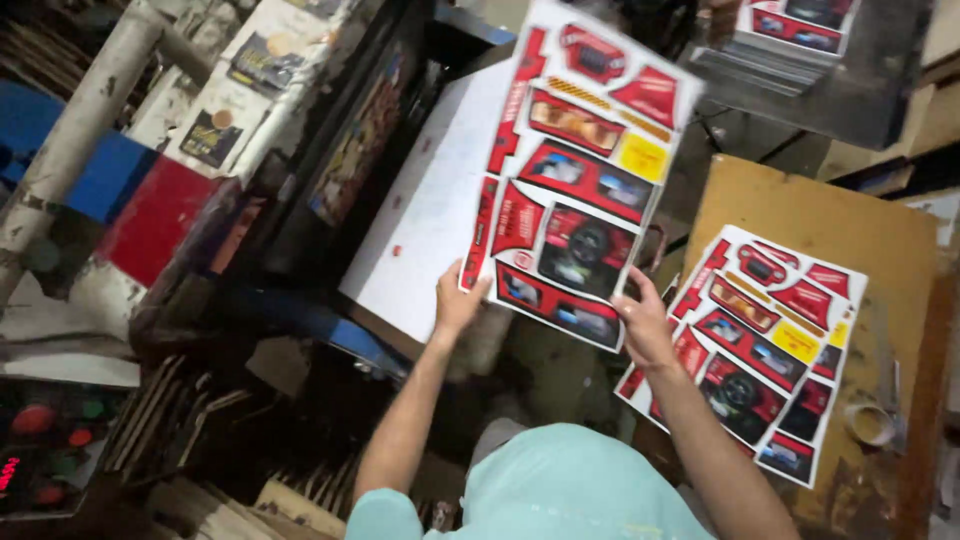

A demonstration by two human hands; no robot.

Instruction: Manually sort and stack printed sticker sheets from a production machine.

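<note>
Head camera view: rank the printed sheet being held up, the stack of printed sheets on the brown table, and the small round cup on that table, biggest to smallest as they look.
1. Held printed sheet, though nearness to the camera may enlarge it.
2. Stack of printed sheets, likely similar in true size.
3. Small round cup, clearly smallest.

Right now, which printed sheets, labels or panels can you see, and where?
Printed die-cut sheet: held up by both hands, red, black, yellow patches.
Stack of printed sheets: on the brown table at right, same colours.
Control panel: lower left, dark, red and green buttons.
</note>
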